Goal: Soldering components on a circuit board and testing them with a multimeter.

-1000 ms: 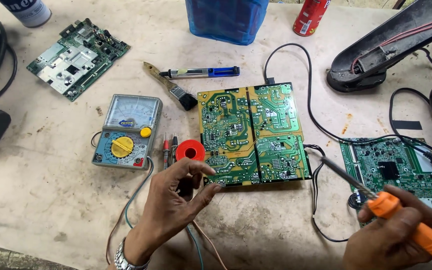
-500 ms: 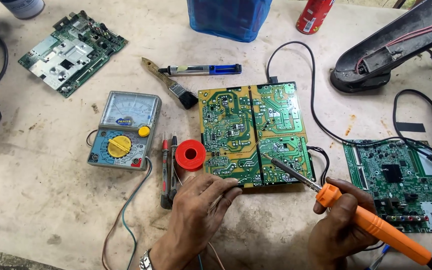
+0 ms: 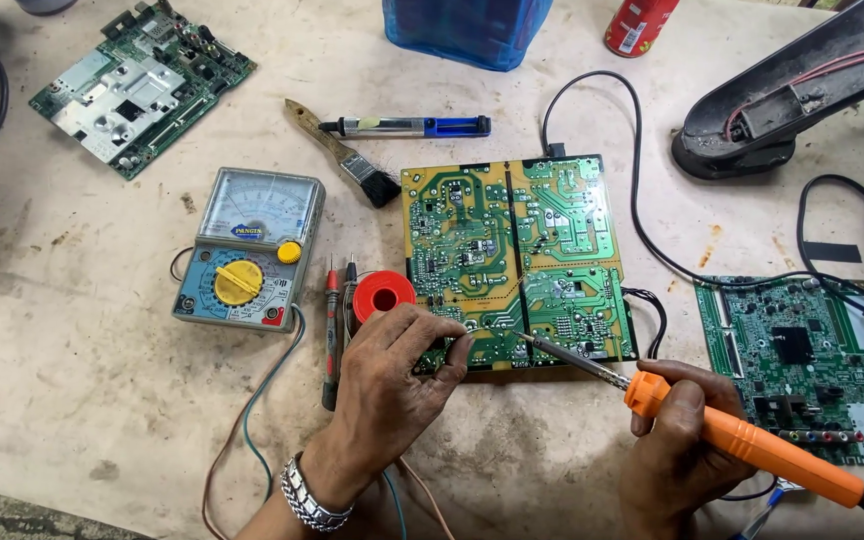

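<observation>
Yellow-green rectangular circuit board [image 3: 517,260] is lying solder-side up on the table, and the orange-handled soldering iron [image 3: 712,425], gripped in the right hand [image 3: 677,450], is nearing its lower edge. Left hand [image 3: 392,385] is pinching thin solder wire there; joint looks not yet made.

Bare worktop [image 3: 102,400] is found along the near edge at the left, below the meter [image 3: 249,250] and left of the left hand [image 3: 392,375]. The path there is crossed by the meter leads [image 3: 252,420]. The middle is taken up by the yellow circuit board [image 3: 517,260]; the right edge is blocked by a green board [image 3: 802,360] and cables [image 3: 642,200].
</observation>
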